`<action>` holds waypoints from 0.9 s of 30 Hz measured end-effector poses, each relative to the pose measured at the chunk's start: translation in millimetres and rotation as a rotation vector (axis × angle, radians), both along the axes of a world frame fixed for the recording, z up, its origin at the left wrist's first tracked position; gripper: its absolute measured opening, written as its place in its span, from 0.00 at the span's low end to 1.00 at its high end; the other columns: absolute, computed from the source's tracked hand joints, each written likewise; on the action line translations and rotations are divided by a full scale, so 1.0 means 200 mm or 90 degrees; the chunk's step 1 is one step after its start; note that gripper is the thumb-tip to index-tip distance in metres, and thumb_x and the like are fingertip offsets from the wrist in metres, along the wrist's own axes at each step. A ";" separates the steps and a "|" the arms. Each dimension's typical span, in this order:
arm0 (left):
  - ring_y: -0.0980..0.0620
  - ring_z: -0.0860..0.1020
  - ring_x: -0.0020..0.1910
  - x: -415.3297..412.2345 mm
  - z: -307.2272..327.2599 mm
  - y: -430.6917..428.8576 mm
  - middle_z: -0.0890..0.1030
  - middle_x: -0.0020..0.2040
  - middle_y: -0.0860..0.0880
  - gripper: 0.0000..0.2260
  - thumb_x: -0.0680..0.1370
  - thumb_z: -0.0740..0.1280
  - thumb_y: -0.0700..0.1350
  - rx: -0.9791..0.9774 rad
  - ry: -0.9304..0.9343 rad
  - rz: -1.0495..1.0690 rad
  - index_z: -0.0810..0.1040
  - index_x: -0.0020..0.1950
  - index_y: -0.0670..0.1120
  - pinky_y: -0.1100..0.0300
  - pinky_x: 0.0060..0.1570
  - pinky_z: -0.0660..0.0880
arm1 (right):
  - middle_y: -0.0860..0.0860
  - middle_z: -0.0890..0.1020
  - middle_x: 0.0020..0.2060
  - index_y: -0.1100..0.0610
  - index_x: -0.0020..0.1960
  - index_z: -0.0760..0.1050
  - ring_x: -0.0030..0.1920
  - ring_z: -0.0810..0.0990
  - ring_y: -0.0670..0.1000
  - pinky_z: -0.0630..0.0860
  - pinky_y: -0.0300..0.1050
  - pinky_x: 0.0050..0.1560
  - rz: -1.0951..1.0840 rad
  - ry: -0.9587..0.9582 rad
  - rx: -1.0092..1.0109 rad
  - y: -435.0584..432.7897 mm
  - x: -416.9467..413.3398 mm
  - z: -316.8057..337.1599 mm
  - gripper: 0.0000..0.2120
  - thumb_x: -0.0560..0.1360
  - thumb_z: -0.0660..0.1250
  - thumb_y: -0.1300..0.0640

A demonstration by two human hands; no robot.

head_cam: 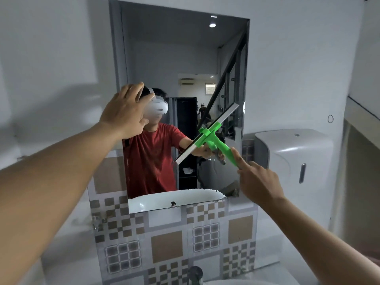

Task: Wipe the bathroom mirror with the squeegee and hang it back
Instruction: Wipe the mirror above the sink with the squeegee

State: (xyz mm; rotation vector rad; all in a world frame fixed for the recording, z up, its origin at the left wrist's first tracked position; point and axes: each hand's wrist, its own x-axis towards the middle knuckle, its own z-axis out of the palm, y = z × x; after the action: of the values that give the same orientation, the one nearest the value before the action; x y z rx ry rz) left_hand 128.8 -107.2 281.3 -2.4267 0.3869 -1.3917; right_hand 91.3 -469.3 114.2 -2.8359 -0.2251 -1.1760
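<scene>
On mirror (185, 58): squeegee (207, 135), handle in rt hand (257, 179) fingers (236, 157).

You're in a bathroom — wall mirror (185, 58) over patterned tiles (166, 243), probably a paper dispenser (294, 159) at right.

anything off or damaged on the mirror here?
Yes: the mirror's bottom edge looks ragged and chipped, worst at the lower right corner near the tiles. The squeegee blade sits diagonal on the glass, held in the right hand.
</scene>
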 end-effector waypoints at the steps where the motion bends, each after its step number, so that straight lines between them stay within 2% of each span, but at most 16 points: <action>1: 0.35 0.63 0.72 -0.01 0.00 0.00 0.64 0.76 0.39 0.37 0.71 0.76 0.50 -0.002 0.001 0.000 0.67 0.77 0.47 0.37 0.66 0.71 | 0.52 0.79 0.38 0.39 0.80 0.38 0.28 0.78 0.53 0.81 0.51 0.29 0.005 0.009 0.018 0.01 -0.01 -0.03 0.41 0.80 0.62 0.58; 4: 0.34 0.64 0.72 -0.02 0.00 -0.01 0.64 0.76 0.39 0.37 0.71 0.76 0.50 -0.005 0.002 0.002 0.67 0.77 0.47 0.37 0.66 0.71 | 0.52 0.78 0.36 0.41 0.79 0.35 0.29 0.77 0.52 0.81 0.51 0.31 0.011 0.042 0.072 0.06 -0.03 -0.10 0.40 0.81 0.61 0.56; 7: 0.34 0.64 0.72 -0.04 0.01 -0.01 0.64 0.76 0.39 0.36 0.71 0.76 0.50 -0.001 0.009 0.005 0.67 0.77 0.47 0.37 0.64 0.72 | 0.53 0.80 0.38 0.42 0.81 0.38 0.31 0.79 0.53 0.81 0.50 0.33 0.007 0.067 0.134 0.13 -0.05 -0.15 0.39 0.81 0.61 0.56; 13: 0.34 0.65 0.70 -0.07 0.03 -0.02 0.66 0.74 0.39 0.36 0.71 0.77 0.50 0.001 0.017 -0.007 0.69 0.76 0.47 0.37 0.64 0.72 | 0.50 0.77 0.38 0.45 0.82 0.41 0.29 0.73 0.49 0.69 0.42 0.27 0.014 0.107 0.225 0.20 -0.10 -0.25 0.37 0.82 0.60 0.55; 16: 0.34 0.66 0.69 -0.07 0.03 -0.01 0.66 0.74 0.38 0.36 0.69 0.78 0.49 0.012 0.017 0.000 0.70 0.76 0.47 0.37 0.62 0.73 | 0.52 0.81 0.41 0.46 0.82 0.41 0.28 0.70 0.45 0.66 0.38 0.26 0.019 0.138 0.264 0.22 -0.13 -0.33 0.36 0.83 0.60 0.54; 18: 0.33 0.65 0.70 -0.07 0.02 -0.01 0.65 0.74 0.38 0.37 0.70 0.78 0.49 0.012 0.019 0.008 0.69 0.76 0.47 0.36 0.62 0.72 | 0.55 0.83 0.43 0.47 0.82 0.40 0.28 0.71 0.45 0.68 0.38 0.26 0.029 0.161 0.301 0.25 -0.15 -0.38 0.36 0.83 0.60 0.55; 21: 0.33 0.64 0.70 -0.07 0.01 -0.01 0.65 0.75 0.38 0.38 0.69 0.78 0.49 0.009 0.017 0.011 0.68 0.77 0.47 0.35 0.62 0.73 | 0.54 0.79 0.41 0.48 0.82 0.40 0.29 0.69 0.44 0.64 0.38 0.26 0.042 0.196 0.363 0.34 -0.17 -0.42 0.36 0.83 0.60 0.57; 23: 0.33 0.64 0.70 -0.07 0.01 -0.01 0.65 0.75 0.38 0.38 0.69 0.78 0.49 0.007 0.018 0.012 0.68 0.76 0.47 0.35 0.62 0.73 | 0.56 0.81 0.43 0.48 0.82 0.40 0.29 0.72 0.46 0.68 0.41 0.26 0.068 0.212 0.424 0.42 -0.17 -0.44 0.37 0.83 0.61 0.58; 25: 0.33 0.64 0.70 -0.07 0.02 0.00 0.65 0.75 0.38 0.38 0.69 0.78 0.49 0.010 0.018 0.014 0.68 0.76 0.47 0.35 0.62 0.73 | 0.55 0.81 0.39 0.47 0.82 0.40 0.31 0.78 0.52 0.75 0.46 0.28 0.095 0.218 0.496 0.50 -0.17 -0.45 0.37 0.83 0.60 0.59; 27: 0.33 0.64 0.70 -0.07 0.02 0.00 0.65 0.75 0.38 0.38 0.69 0.78 0.50 0.010 0.019 0.012 0.68 0.77 0.47 0.35 0.62 0.72 | 0.52 0.77 0.35 0.47 0.82 0.40 0.31 0.78 0.53 0.73 0.45 0.27 0.111 0.221 0.557 0.58 -0.18 -0.45 0.37 0.84 0.60 0.58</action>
State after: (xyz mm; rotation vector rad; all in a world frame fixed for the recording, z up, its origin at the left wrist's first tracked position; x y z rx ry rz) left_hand 115.5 -107.1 285.3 -2.4353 0.3797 -1.3409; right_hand 56.1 -353.9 23.7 -2.1210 0.0579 -0.5240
